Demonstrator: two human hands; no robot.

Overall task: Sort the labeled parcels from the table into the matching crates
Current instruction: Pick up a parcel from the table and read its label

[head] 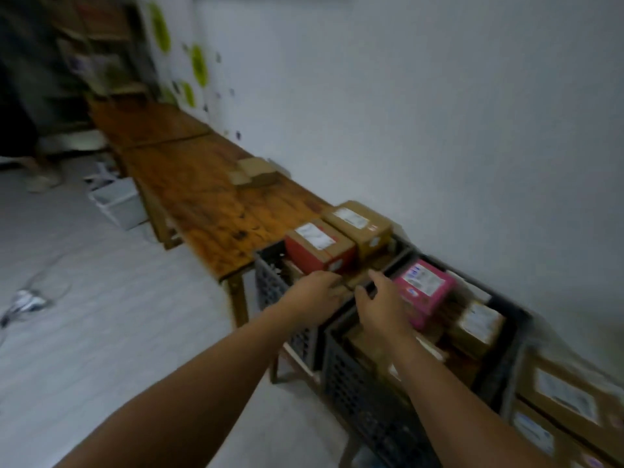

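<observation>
A dark plastic crate (270, 282) at the end of the wooden table (202, 204) holds a red parcel (320, 253) and a tan parcel (363, 226), both with white labels. My left hand (315, 293) and my right hand (380, 304) reach over this crate's near side, each curled round one end of a small brown parcel (354, 282) low in the crate. A second dark crate (358, 386) just right holds a pink parcel (423, 290) and a labelled brown parcel (479, 327). The picture is blurred.
Small plain cardboard boxes (255, 172) lie on the table by the white wall. Further labelled brown boxes (567, 396) fill the bottom right. On the floor stand a white bin (118, 201) and loose cables (27, 302). A person's legs (40, 170) show far left.
</observation>
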